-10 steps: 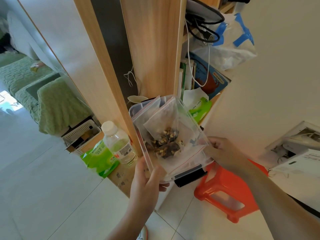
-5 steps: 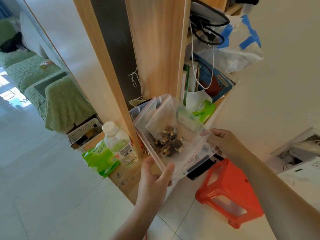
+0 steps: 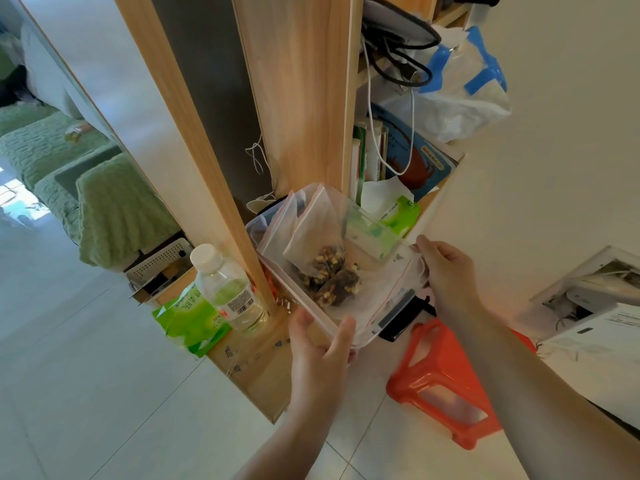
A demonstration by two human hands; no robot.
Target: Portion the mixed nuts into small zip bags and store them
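I hold a clear plastic storage box (image 3: 398, 308) with black clips in front of a wooden shelf unit. Inside it stand small zip bags (image 3: 313, 233) with red seal lines, and mixed nuts (image 3: 332, 278) lie in their bottoms. My left hand (image 3: 320, 344) grips the box's near corner from below, thumb over the rim. My right hand (image 3: 446, 271) holds the right rim, fingers curled on the edge. The box tilts toward the shelf, its far end close to the upright board.
The wooden shelf unit (image 3: 298, 98) holds books, cables and a plastic bag (image 3: 460, 98). A water bottle (image 3: 227, 289) and green packet (image 3: 188, 317) stand on its low ledge. A red stool (image 3: 446, 382) sits below right on the tiled floor. A green sofa (image 3: 104, 202) lies left.
Both hands have carried the box up and forward, closer to the shelf. The view has shifted with it, and the stool now lies lower right.
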